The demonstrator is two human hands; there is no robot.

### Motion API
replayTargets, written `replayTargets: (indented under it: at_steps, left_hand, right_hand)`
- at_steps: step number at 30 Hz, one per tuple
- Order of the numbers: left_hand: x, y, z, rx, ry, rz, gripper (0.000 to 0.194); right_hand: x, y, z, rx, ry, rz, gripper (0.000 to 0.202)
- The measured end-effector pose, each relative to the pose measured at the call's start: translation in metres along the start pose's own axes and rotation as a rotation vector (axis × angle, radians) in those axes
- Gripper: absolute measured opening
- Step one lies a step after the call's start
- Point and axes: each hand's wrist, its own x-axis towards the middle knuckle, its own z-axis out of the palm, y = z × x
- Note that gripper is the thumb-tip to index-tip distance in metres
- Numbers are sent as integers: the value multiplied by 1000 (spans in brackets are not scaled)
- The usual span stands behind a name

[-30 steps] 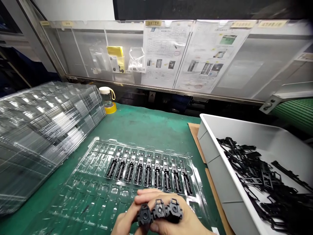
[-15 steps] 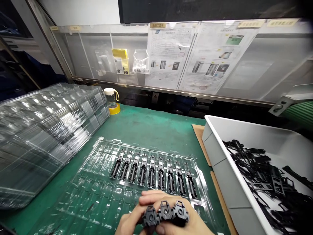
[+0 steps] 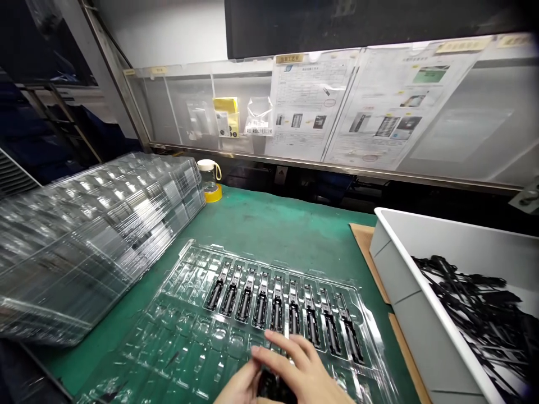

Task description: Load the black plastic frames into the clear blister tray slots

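My two hands meet at the bottom centre, low over the near half of a clear plastic blister tray (image 3: 197,336). My left hand (image 3: 239,384) is closed at the side of a bunch of black plastic parts (image 3: 272,387). From the right, my right hand (image 3: 301,367) curls over the same bunch, fingertips close to the left fingers. Most of the bunch is hidden by the hands. Beyond them, several black slotted parts (image 3: 277,306) lie side by side in the tray's far row of pockets; pockets to their left hold none.
A tall stack of clear trays (image 3: 138,224) stands on the left. On the right, a grey-white bin (image 3: 404,314) holds a heap of loose black parts (image 3: 484,314), with cardboard (image 3: 365,247) beside it. A lidded bottle (image 3: 207,174) stands at the back by yellow tape (image 3: 213,194).
The view has shifted left, so the scene sits further right. My right fingers have come over the bunch; three part ends that faced me are now mostly covered.
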Motion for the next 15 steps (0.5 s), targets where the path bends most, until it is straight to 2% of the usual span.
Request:
replayTargets:
  at_steps: [2, 4, 6, 8, 11, 13, 15]
  left_hand:
    - [-2, 4, 2, 64, 28, 34, 46]
    - [-7, 13, -2, 154, 71, 77, 51]
    - [-11, 30, -14, 282, 169, 142, 49]
    - [-14, 53, -34, 468, 324, 229, 36]
    - [-12, 90, -72, 803, 553, 341, 25]
    - [-7, 109, -95, 996, 609, 390, 24]
    - [0, 120, -112, 1162, 590, 391, 24]
  right_hand:
    - [-1, 2, 4, -118, -11, -60, 48]
    - [-2, 5, 3, -199, 94, -148, 48]
    - [-4, 8, 1, -256, 231, -273, 46]
    - [-4, 9, -2, -273, 325, -326, 42]
    - [-4, 5, -3, -237, 351, -260, 40]
    - [-4, 2, -2, -215, 352, -237, 44]
    - [-3, -1, -1, -212, 349, -231, 47]
